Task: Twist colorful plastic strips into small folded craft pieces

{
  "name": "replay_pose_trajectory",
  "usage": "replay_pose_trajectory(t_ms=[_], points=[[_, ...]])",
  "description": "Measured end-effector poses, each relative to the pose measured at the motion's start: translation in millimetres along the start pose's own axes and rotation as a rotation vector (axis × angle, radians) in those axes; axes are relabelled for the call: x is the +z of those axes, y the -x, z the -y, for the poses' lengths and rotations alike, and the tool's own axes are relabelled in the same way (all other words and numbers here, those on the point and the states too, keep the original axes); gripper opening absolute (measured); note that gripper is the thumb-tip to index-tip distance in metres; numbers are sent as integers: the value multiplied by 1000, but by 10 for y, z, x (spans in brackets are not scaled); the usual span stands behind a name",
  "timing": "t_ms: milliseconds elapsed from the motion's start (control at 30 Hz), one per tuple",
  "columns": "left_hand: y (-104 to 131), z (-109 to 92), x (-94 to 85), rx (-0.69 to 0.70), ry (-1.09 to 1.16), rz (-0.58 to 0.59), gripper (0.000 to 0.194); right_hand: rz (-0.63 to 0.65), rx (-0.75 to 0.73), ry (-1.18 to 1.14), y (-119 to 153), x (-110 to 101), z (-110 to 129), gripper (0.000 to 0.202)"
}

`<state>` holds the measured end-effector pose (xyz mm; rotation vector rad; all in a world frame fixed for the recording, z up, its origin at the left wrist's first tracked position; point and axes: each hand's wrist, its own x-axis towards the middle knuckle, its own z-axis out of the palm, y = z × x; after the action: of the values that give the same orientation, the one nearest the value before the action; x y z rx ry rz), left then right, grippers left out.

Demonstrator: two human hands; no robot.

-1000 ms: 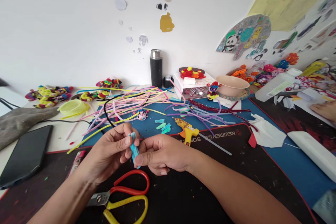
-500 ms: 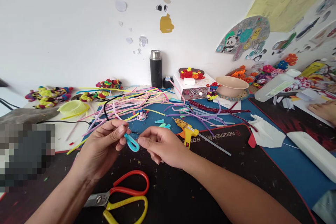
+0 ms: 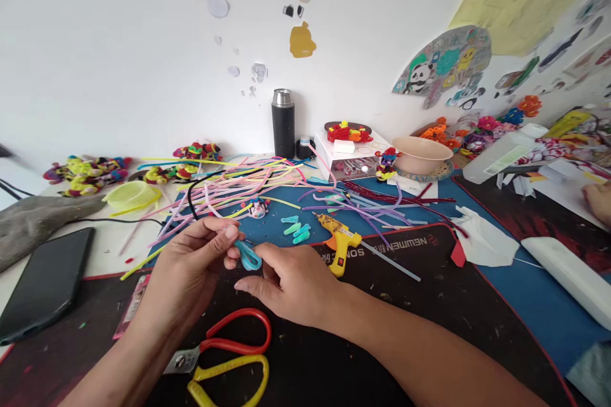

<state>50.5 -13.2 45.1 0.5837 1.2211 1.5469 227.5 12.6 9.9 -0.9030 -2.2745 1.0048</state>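
My left hand (image 3: pixel 193 264) is closed, thumb and forefinger pinching a folded loop of light blue pipe cleaner (image 3: pixel 249 256). A black pipe cleaner (image 3: pixel 191 194) arches up behind that hand; whether it is held too, I cannot tell. My right hand (image 3: pixel 300 280) is beside the loop, its forefinger against the loop's right edge and its thumb spread away below. Under both hands lie scissors (image 3: pixel 238 324) with one red and one yellow handle, their blades partly hidden by my left forearm. Beyond the right hand are small blue and green folded pieces (image 3: pixel 300 233) and a yellow glue gun (image 3: pixel 342 241).
A pile of pastel pipe cleaners (image 3: pixel 238 184) spreads across the back. Behind it stand a black flask (image 3: pixel 284 124), a white box (image 3: pixel 329 152) and a beige bowl (image 3: pixel 422 156). A phone (image 3: pixel 48 273) lies left. At the right edge is another person's hand (image 3: pixel 599 200).
My right thumb has come away from the blue loop and dropped below it, so the pinch has opened. The loop has shifted slightly right. The other person's hand has moved toward the right edge.
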Motion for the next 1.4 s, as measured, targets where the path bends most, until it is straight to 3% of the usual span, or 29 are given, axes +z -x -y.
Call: replay_pose_trajectory(t_ms=[167, 367, 600, 867, 1167, 1400], points=[[-5, 37, 8, -32, 5, 5, 53, -21, -17, 181, -1, 14, -10, 28], [-1, 33, 6, -19, 2, 14, 51, 2, 0, 187, -10, 14, -33, 29], [-16, 48, -11, -26, -5, 20, 51, 25, 96, -140, -27, -30, 6, 38], [-42, 34, -35, -7, 48, 15, 52, 147, 222, -652, -53, -36, -52, 44], [-92, 43, -115, -97, 92, 135, 49, 181, 274, -874, -98, -38, -55, 56], [-101, 135, -193, -185, -17, 232, 53, 175, 296, -1029, -109, -58, -28, 49]])
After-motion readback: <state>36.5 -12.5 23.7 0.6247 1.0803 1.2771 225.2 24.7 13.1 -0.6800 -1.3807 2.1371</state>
